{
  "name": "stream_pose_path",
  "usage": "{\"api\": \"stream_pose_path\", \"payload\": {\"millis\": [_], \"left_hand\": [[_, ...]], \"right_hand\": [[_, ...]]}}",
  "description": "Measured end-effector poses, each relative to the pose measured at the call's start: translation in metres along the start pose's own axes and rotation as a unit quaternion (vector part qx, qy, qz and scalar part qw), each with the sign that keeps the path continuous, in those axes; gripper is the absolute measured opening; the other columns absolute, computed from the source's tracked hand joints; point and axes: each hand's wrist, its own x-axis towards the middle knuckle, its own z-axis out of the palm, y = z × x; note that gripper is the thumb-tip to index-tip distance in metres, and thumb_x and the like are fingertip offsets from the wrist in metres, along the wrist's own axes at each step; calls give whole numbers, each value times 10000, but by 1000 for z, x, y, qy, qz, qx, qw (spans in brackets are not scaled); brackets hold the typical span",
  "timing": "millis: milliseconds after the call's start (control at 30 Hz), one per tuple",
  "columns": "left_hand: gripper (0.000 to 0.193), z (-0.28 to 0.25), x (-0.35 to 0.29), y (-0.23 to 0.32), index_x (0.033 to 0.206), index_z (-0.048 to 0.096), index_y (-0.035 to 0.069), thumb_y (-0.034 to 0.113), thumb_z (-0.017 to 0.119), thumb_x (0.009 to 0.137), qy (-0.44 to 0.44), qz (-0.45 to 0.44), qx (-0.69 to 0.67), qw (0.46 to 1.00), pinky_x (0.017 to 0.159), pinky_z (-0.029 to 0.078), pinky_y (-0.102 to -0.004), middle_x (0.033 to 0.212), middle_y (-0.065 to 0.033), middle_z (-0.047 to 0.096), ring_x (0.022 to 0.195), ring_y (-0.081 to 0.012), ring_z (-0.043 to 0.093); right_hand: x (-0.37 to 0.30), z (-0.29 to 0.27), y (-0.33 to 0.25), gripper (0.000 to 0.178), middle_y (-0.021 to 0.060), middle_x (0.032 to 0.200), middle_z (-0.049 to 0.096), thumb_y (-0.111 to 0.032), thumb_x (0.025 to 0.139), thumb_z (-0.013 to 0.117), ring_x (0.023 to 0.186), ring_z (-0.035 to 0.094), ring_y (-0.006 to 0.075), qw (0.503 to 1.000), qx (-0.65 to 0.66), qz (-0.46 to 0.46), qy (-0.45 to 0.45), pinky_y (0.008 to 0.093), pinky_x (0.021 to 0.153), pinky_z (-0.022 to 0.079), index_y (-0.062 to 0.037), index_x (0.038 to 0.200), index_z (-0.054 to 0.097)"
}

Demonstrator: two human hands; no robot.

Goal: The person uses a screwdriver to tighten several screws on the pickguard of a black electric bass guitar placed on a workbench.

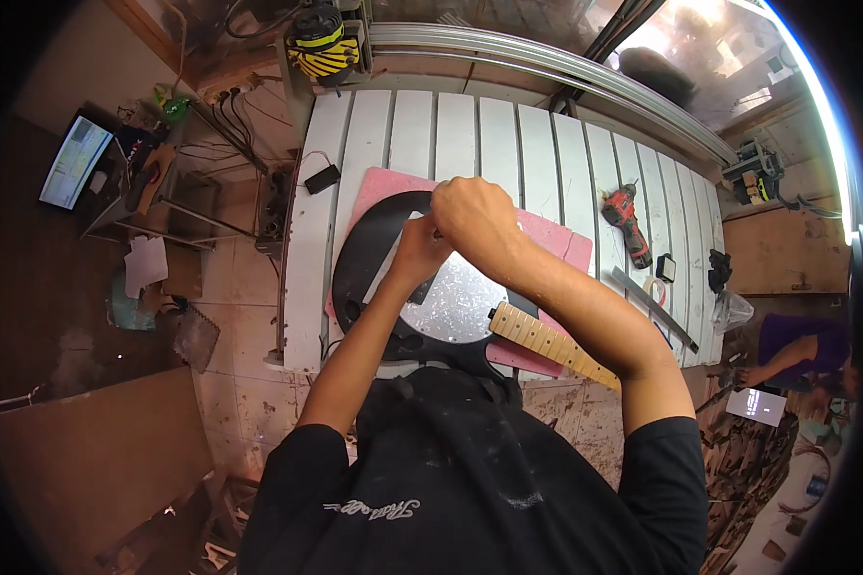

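A black electric guitar body [355,251] with a silver glittery plate [458,305] lies on a pink pad [390,181] before me. Its light wooden neck [556,346], with frets and dot marks, points to the lower right. My right hand [477,216] is closed in a fist above the far part of the body. Just below and left of it, my left hand [420,251] is closed too, its fingers meeting the right hand. Whatever they grip is hidden between them. A dark strip [420,291] shows on the plate below my left hand.
The pad rests on a white slatted table [497,131]. To the right lie a red-and-black cordless drill [627,226], a long metal bar [654,309], a tape roll [655,290] and a clear plastic bag [732,311]. A small black box [323,179] lies left. Another person's purple sleeve [786,347] shows far right.
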Motion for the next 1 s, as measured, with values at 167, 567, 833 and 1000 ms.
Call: {"api": "stream_pose_path", "payload": {"millis": [167, 567, 833, 1000], "left_hand": [[203, -1, 1, -10, 940, 649, -13, 129, 720, 814, 20, 25, -8, 999, 618, 486, -307, 733, -130, 672, 680, -109, 621], [251, 2, 2, -13, 962, 626, -28, 188, 681, 845, 25, 26, 0, 999, 652, 504, -346, 771, -153, 681, 733, -209, 673], [297, 2, 3, -12, 1012, 614, -36, 199, 686, 845, -20, -11, 37, 999, 748, 524, -351, 942, -200, 701, 916, -265, 697], [272, 1, 3, -12, 999, 622, -30, 185, 685, 844, 3, 23, -27, 999, 658, 504, -337, 788, -151, 685, 727, -208, 668]], "right_hand": [[5, 0, -4, 140, 183, 746, 676, -119, 732, 706, 729, 701, 331, 997, -10, -71, 17, 398, 621, 570, 11, 773, 677], [10, -1, -11, 82, 133, 803, 711, -90, 754, 670, 791, 718, 278, 994, -82, -69, 24, 355, 648, 576, -39, 783, 727], [10, -4, -10, 90, 138, 804, 710, -98, 760, 661, 786, 718, 288, 996, -71, -40, -31, 361, 635, 576, -41, 785, 726], [11, -5, -11, 93, 149, 800, 707, -118, 749, 675, 785, 716, 293, 1000, -17, 20, -13, 367, 639, 574, -36, 753, 717]]}}
